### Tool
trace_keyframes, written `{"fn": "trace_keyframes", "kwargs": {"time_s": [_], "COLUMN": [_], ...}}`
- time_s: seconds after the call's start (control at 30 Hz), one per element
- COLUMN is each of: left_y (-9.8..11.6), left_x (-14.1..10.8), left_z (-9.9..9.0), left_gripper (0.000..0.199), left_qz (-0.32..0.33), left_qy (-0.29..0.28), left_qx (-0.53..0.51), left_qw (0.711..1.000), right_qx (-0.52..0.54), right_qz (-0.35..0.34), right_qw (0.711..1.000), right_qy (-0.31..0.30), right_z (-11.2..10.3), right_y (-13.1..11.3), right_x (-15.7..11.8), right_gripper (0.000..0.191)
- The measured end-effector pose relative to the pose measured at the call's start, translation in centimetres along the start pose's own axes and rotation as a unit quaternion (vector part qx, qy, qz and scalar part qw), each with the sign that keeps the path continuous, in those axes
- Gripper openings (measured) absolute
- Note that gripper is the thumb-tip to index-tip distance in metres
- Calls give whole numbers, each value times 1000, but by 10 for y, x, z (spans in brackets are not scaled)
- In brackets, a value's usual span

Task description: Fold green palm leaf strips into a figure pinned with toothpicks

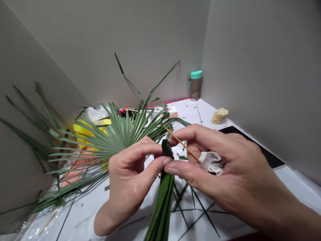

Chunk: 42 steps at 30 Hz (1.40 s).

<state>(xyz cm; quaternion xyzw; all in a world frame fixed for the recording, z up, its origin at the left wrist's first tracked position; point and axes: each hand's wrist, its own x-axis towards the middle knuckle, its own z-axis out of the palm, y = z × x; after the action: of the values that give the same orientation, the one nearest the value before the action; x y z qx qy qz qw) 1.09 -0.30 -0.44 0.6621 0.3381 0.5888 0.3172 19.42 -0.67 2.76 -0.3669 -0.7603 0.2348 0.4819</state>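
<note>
- Grey-walled corner, with a white bench (200, 113) running into it and its near edge out of view below the hands.
- Left hand (127, 180): thumb and forefinger pinched closed on a folded palm leaf (163, 201), just below the pointed tip, with the other fingers curled loosely behind.
- Folded palm leaf: dark green, its long axis close to upright in this view, tip up between the two hands, lower length running down past the near edge of the frame. Left hand nearer by a little, and the only firm hold on it that shows.
- Right hand (213, 164): fingers curled almost closed around a crumpled white tissue (211, 163) and a thin wooden skewer (182, 143). Thumb reaching toward the leaf, right beside the left thumb; contact with the leaf impossible to tell.
- Wooden skewer: slanting up and to the left from the tissue across the right forefinger, its far end pointing above and beyond the leaf tip, apart from it.
- Loose palm strips (198, 211): crossing one another on the bench directly below the hands.
- Fan-shaped palm frond (120, 134): just beyond the left hand toward the left edge, blades spread wide, lying over a yellow plastic bag (85, 134) and a clear plastic sheet (42, 214).
- Right edge: black panel (260, 150) beyond the right hand.
- Far corner: crumbly pale sponge (219, 115) and a clear bottle with a teal lid (195, 85).
</note>
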Motion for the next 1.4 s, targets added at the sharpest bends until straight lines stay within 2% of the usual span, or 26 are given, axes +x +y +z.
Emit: {"fn": "trace_keyframes", "kwargs": {"time_s": [0.13,0.2,0.4,0.63,0.8,0.93,1.07,1.17,1.27,1.4], "left_y": [3,5,3,7,8,8,9,12,15,14], "left_x": [-1,-1,-4,-3,-2,0,2,3,2,-1], "left_z": [6,8,9,8,10,9,8,8,7,4], "left_gripper": [23,21,17,13,17,16,15,15,15,13], "left_qz": [29,31,16,-36,-70,-91,-143,-172,-171,-168], "left_qy": [-5,-6,-22,-23,-19,-25,-30,-38,-41,-18], "left_qx": [61,77,91,57,-6,-15,-50,-55,-43,-56], "left_qw": [998,997,995,997,997,995,988,983,984,984], "right_qx": [-68,-77,-20,79,73,64,77,90,96,60], "right_qz": [-46,-45,28,88,87,80,77,79,83,82], "right_qw": [996,995,997,993,993,994,993,992,991,994], "right_qy": [30,43,67,30,33,34,37,36,30,32], "right_z": [5,5,-1,-3,-2,1,1,1,1,-2], "right_y": [5,6,2,0,-1,1,5,5,5,7], "right_x": [-2,-3,4,8,6,6,7,7,8,6], "right_gripper": [8,11,25,29,24,24,25,24,25,3]}}
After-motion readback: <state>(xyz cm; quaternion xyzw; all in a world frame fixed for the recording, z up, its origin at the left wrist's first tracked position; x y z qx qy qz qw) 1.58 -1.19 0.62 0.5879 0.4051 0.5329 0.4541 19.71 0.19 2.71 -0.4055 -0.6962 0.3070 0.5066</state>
